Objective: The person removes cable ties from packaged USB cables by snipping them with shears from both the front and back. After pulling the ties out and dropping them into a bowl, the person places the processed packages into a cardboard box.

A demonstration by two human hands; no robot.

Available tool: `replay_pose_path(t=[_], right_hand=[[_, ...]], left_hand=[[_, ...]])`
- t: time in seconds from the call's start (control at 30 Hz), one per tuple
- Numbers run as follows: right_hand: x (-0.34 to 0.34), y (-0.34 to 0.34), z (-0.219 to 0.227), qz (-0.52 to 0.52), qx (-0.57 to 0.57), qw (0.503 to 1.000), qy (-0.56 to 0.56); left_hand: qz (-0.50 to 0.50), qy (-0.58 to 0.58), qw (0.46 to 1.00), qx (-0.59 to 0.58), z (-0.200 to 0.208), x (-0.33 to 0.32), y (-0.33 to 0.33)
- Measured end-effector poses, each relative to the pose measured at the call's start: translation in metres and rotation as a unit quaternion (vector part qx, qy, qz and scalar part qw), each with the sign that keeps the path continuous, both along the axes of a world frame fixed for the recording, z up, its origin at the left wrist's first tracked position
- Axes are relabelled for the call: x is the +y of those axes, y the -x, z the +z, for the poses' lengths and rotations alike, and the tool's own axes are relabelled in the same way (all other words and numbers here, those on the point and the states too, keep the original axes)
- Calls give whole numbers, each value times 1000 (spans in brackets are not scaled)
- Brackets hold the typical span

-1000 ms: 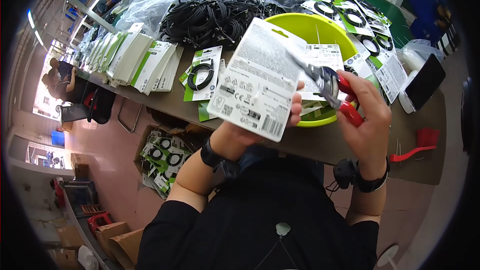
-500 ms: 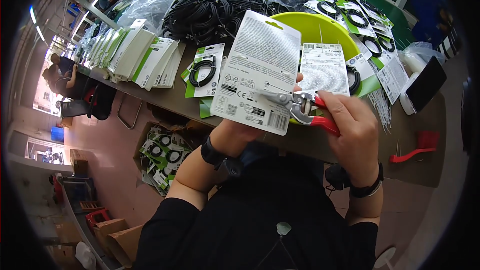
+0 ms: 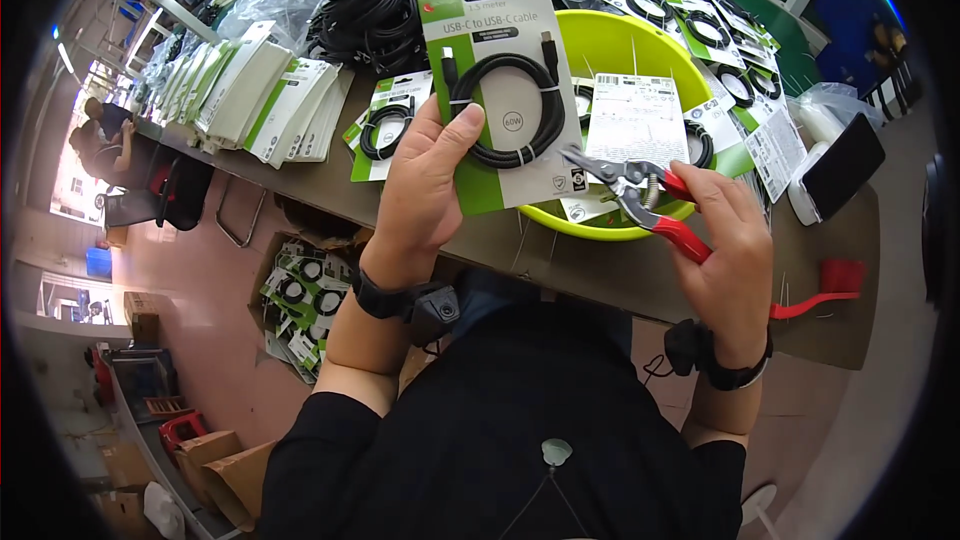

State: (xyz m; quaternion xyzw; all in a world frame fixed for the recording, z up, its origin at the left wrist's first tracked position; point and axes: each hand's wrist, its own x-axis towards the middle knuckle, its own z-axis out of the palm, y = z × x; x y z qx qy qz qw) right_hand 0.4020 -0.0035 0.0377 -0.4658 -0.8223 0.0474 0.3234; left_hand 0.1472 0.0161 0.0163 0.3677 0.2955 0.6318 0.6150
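My left hand (image 3: 425, 175) grips a green-and-white retail card with a coiled black cable (image 3: 527, 153) fastened to its front by white ties. The thumb lies on the card face, which is turned up toward me; the other fingers are hidden behind it. Wrapped around the red handles of snips (image 3: 636, 208) is my right hand (image 3: 735, 240). Their tips are near the card's lower right corner; whether they touch it I cannot tell. Behind the snips, a yellow-green basin (image 3: 590, 234) contains more carded cables and a white card (image 3: 636, 118) lying printed side up.
Loose black cables (image 3: 365, 25) are heaped at the back beside clear plastic bags. Cards (image 3: 235, 90) stand in a row at the left. Finished carded cables (image 3: 735, 90) lie at the right near a black-screened device (image 3: 845, 168). A carton (image 3: 305, 300) of carded cables sits below left.
The card has been flipped from its printed back to its cable side and raised slightly. The snips have moved a little right, away from the card's middle.
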Motion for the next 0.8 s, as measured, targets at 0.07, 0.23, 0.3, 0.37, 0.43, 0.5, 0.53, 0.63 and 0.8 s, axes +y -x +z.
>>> replay_pose_path(t=[0.07,0.23,0.3,0.37,0.43,0.5,0.53,0.63,0.8], right_hand=[[-1,3,-2,-4,-12,1000,-4],[-3,8,-1,-18,-49,998,-25],[-3,11,1,-18,-57,998,-31],[-5,13,4,-20,-87,994,-60],[-5,13,3,-22,-103,992,-75],[-2,9,-4,2,-76,997,-9],[0,9,-7,14,-61,998,23],[9,15,-14,39,83,996,20],[9,41,-5,88,130,986,-50]], left_hand=[[1,-16,1000,-1,0,-2,-3],[57,-57,993,85,1,-6,-11],[89,-87,982,140,0,-8,-14],[98,-108,975,169,-3,-9,-15],[109,-149,956,227,-4,-9,-16],[102,-129,968,188,-1,-9,-18],[96,-107,978,150,2,-10,-18],[67,-71,993,67,3,-10,-19],[56,25,998,8,-9,-10,-38]])
